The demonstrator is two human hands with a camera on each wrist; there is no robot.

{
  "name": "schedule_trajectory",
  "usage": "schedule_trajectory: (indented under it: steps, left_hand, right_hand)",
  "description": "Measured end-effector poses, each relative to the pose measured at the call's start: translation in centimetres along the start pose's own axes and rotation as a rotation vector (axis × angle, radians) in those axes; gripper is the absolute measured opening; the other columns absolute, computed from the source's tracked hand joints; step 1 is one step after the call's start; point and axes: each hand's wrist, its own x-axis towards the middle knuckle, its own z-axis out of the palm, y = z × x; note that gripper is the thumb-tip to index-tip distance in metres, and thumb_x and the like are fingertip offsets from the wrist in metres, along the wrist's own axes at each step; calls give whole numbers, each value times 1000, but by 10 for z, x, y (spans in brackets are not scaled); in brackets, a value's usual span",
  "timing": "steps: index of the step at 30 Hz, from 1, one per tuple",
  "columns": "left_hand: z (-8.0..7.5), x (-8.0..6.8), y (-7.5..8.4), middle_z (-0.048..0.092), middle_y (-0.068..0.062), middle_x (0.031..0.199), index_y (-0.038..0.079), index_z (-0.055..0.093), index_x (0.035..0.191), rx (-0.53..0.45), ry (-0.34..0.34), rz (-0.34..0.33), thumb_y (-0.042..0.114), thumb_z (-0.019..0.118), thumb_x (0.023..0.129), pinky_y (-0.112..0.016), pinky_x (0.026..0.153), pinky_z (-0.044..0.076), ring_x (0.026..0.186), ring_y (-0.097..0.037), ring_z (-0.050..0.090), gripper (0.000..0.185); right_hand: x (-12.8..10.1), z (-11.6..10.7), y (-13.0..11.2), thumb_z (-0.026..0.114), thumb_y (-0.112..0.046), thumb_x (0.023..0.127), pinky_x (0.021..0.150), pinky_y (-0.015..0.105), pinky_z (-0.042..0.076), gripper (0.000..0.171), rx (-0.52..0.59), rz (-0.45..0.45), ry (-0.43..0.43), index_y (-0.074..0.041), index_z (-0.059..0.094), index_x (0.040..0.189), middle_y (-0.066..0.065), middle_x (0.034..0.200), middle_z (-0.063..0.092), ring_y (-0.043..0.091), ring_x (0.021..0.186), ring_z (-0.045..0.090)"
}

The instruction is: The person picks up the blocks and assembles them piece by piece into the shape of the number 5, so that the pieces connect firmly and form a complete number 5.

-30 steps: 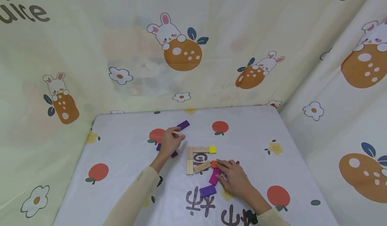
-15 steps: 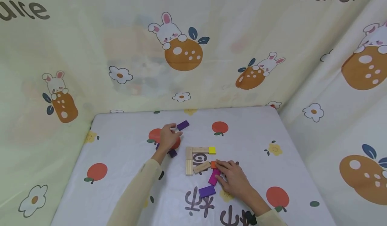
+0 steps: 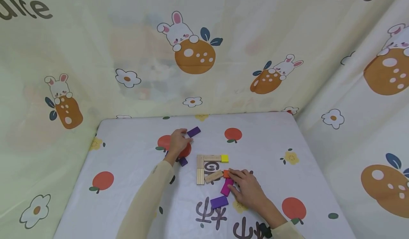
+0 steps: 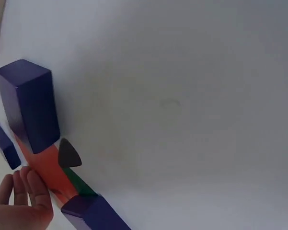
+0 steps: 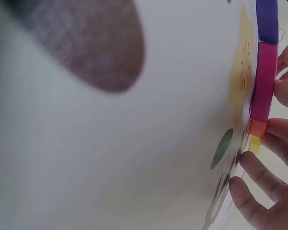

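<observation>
My left hand (image 3: 179,143) reaches to the far side of the table, thumb and fingers parted. Its fingertips are right at the near end of a purple block (image 3: 193,131), also seen small between thumb and fingers in the left wrist view. Two more dark purple blocks lie by that wrist, one being a block (image 4: 28,105) large in the left wrist view. My right hand (image 3: 249,189) rests on the table, its index fingertip touching an orange block (image 3: 226,174) and its thumb at a magenta block (image 5: 265,81). A violet block (image 3: 219,202) lies beyond the magenta one's near end.
Left of the right hand, plain wooden blocks (image 3: 200,169) form a corner, with a yellow block (image 3: 224,158) at the far end. A slanted wooden block (image 3: 213,176) meets the orange one. The printed tablecloth (image 3: 262,143) runs back to a hanging curtain (image 3: 223,90).
My left hand has shifted slightly left and away from me, its fingertips coming beside the far purple block. My right hand and the arranged blocks have stayed put.
</observation>
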Motion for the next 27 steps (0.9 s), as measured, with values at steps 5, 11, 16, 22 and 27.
schedule_trajectory:
  steps: [5,11,16,22,27]
  left_hand:
    - [4,3,1,67,-19,139,3,64,142,31,3,15,12,81,92,-48,118,50,131,-34,62,54]
    - [10,7,-2,66,-20,133,0,65,140,101,32,70,13,81,92,-47,115,52,127,-34,62,53]
    - [15,11,-6,68,-20,126,-1,69,135,136,83,126,15,82,92,-47,109,55,120,-35,64,48]
    - [18,13,-10,67,-17,129,4,69,138,138,79,123,19,76,99,-45,109,56,123,-32,64,42]
    - [16,6,-12,67,-17,126,3,69,137,123,63,130,20,75,99,-45,106,57,118,-31,64,41]
  right_hand:
    - [-2,0,0,78,-40,95,100,43,58,56,4,-8,16,-15,68,143,-1,150,65,20,118,60]
    - [-3,-1,0,79,-39,94,99,45,58,56,33,-17,31,-13,68,143,0,150,65,21,117,61]
    - [-2,-2,-1,78,-41,95,100,44,58,57,23,-21,29,-13,67,144,-1,151,64,20,118,61]
    - [-2,-3,0,78,-41,95,100,45,58,57,27,-21,33,-13,67,144,-1,151,64,21,118,61]
    - [-3,-3,-1,78,-42,95,101,45,58,57,26,-10,12,-14,67,144,-1,152,64,21,120,61]
